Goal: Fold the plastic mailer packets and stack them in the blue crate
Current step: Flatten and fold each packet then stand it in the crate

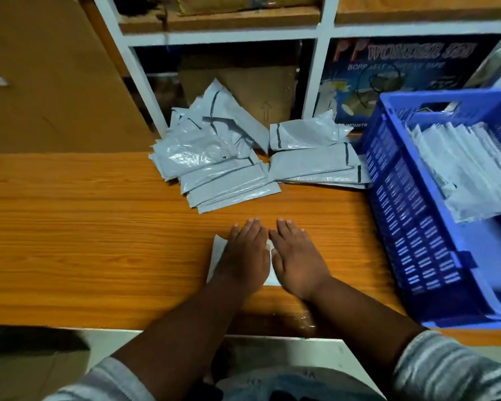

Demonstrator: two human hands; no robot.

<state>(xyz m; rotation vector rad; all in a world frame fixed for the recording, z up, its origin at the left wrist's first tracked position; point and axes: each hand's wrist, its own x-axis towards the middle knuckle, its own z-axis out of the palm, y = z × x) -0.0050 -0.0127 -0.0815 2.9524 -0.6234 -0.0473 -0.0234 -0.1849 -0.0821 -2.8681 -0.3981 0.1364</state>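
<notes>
The mailer packet [219,250] in hand lies flat on the wooden table [70,227], close to the near edge and almost wholly hidden under two palms; only its pale left border and a sliver between the hands show. The left hand [245,256] and the right hand [297,260] rest on it side by side, fingers straight and held together, pointing away from the person, thumbs nearly meeting over the middle. Nothing is gripped or pinched; both hands press down. This looks like the pressing part of the fold, flattening the packet or setting a crease, though whether it is already doubled over cannot be told, since so little of it shows.

The next move, as I judge it, calls for a change of grip: the flat palms must give way to a pinch on an edge so the packet can be lifted to the right and over the crate wall without springing open.

Farther back on the table lies a loose heap of grey packets [214,163] still to be folded, with a smaller pile [315,163] just beside it, touching the crate's side. The blue crate [411,227] stands at the right, holding a slanted row of folded packets [469,172] toward its far end, with bare floor nearer. Behind all this stand white shelf posts [315,82].
</notes>
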